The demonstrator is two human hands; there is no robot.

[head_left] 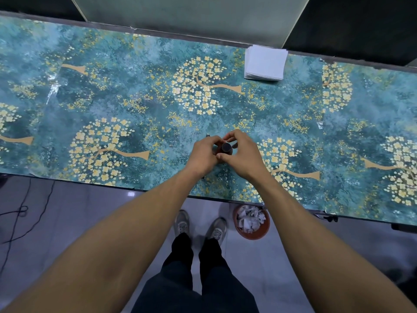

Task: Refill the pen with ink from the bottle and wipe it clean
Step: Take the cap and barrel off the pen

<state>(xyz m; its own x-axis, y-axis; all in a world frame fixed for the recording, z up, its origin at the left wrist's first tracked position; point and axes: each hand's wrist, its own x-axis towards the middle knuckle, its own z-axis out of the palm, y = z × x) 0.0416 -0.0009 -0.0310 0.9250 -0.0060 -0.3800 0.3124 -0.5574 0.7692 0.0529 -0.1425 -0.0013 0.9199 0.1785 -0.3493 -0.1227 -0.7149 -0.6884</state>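
At the near edge of a floral-patterned bench, a person's left hand curls its fingers around the ink bottle, a pen tip peeking beyond them, while the right hand pinches the bottle's dark cap; tissues sit stacked farther right.

Both bare forearms reach forward and converge toward the middle. The left hand lies back uppermost, fingers curled inward toward the right hand. The right hand lies opposite, thumb and forefinger bent into an arch, thumb tip near the left hand's knuckles. The two hands touch or nearly touch at the fingertips. Wrists are straight. Legs and shoes are visible below.
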